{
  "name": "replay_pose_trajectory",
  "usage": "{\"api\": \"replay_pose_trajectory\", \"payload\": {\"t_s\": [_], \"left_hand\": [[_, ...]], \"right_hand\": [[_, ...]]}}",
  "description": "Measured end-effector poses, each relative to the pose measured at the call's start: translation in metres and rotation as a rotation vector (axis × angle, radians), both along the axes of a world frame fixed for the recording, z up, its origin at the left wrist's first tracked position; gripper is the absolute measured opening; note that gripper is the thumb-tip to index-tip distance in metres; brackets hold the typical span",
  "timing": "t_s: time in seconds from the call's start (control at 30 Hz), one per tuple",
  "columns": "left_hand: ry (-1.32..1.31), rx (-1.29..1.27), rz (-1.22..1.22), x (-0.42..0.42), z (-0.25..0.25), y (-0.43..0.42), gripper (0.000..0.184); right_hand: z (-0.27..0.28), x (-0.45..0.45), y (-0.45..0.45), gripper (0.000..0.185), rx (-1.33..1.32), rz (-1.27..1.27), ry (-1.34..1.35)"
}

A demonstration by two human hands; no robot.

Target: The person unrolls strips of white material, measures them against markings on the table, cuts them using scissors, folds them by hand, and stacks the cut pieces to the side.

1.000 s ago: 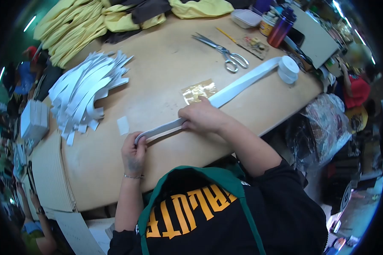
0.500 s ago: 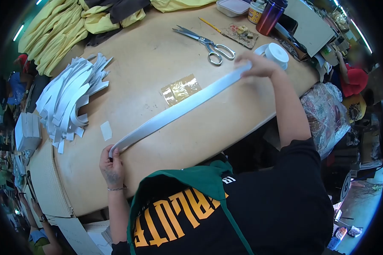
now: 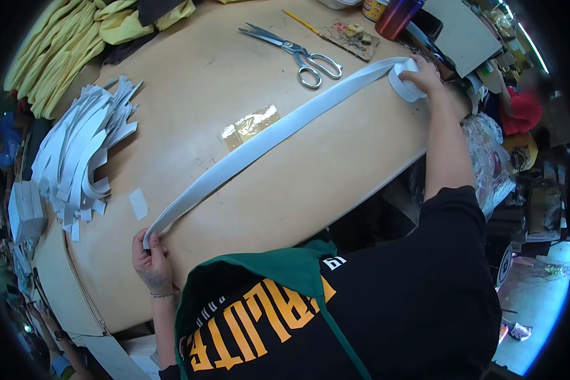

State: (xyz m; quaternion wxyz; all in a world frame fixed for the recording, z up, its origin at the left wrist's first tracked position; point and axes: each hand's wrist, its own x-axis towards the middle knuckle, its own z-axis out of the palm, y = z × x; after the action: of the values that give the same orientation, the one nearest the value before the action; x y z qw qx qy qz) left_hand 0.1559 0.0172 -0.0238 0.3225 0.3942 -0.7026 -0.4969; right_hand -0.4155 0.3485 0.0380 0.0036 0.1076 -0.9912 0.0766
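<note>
A long white elastic band (image 3: 278, 133) stretches diagonally across the table between my hands. My left hand (image 3: 152, 263) pinches its near end between thumb and fingers, close to the table's front edge. At the far right, my right hand (image 3: 425, 77) is closed on the roll of band (image 3: 405, 90), with the thumb over the coil and part of the fingers hidden. The band runs off that roll. Behind it lie large metal scissors (image 3: 292, 49), their blades pointing left. Clear brown tape (image 3: 254, 123) is stuck to the tabletop beside the band.
Cut white strips (image 3: 82, 142) lie heaped at the left, near a small white piece (image 3: 138, 204). Yellow fabric (image 3: 54, 50) is piled at the far left. A pencil (image 3: 301, 22), a stained card (image 3: 354, 39) and a metallic bottle (image 3: 396, 19) stand or lie at the back.
My right hand has moved right from the band to the roll and closed on it. A longer stretch of band now shows. My left hand still pinches the end; the view has shifted slightly.
</note>
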Motion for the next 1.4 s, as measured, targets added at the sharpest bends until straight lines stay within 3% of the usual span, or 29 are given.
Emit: {"api": "replay_pose_trajectory", "payload": {"t_s": [0.27,0.37,0.4,0.47,0.5,0.53,0.57,0.63,0.67,0.73,0.87,1.07,1.4], "left_hand": [[0.042,-0.129,-0.016,-0.003,-0.004,0.001,0.013],[0.021,-0.193,0.021,-0.004,-0.008,0.000,0.010],[-0.016,-0.225,-0.010,0.000,-0.010,-0.005,0.009],[0.069,-0.089,-0.083,0.003,-0.005,-0.006,0.014],[0.066,-0.071,-0.086,0.003,-0.005,-0.008,0.014],[0.069,-0.049,-0.108,0.002,-0.005,-0.010,0.014],[0.065,-0.068,-0.120,0.003,-0.003,-0.012,0.014],[0.074,-0.102,-0.159,0.001,0.001,-0.014,0.014],[0.052,-0.115,-0.200,0.000,0.008,-0.016,0.015],[0.083,-0.039,-0.194,-0.004,0.030,-0.016,0.016],[0.292,0.248,-0.140,-0.017,0.037,-0.017,0.017],[0.367,0.338,-0.136,-0.036,0.043,-0.010,0.015],[0.304,0.274,-0.135,-0.036,0.048,-0.003,0.017]], "right_hand": [[-0.007,-0.014,-0.005,0.085,0.075,0.070,0.041],[-0.011,-0.043,0.004,0.094,0.218,0.148,0.026],[0.000,-0.021,-0.014,0.098,0.429,0.182,0.203],[-0.006,0.006,-0.056,0.092,0.157,0.341,0.563],[0.008,0.053,-0.101,0.079,-0.127,0.670,0.544],[0.005,0.101,-0.147,0.064,-0.410,0.898,0.279],[0.010,0.196,-0.186,0.060,-0.611,1.016,0.046],[0.001,0.317,-0.230,0.055,-0.509,1.317,-0.091],[-0.005,0.351,-0.249,0.053,-0.474,1.432,-0.292],[-0.011,0.394,-0.275,0.037,-0.509,1.337,-0.471],[-0.013,0.392,-0.278,0.025,-0.695,1.021,-0.915],[-0.010,0.383,-0.266,0.025,-0.799,0.942,-0.933],[-0.013,0.387,-0.257,0.025,-0.846,0.957,-0.948]]}}
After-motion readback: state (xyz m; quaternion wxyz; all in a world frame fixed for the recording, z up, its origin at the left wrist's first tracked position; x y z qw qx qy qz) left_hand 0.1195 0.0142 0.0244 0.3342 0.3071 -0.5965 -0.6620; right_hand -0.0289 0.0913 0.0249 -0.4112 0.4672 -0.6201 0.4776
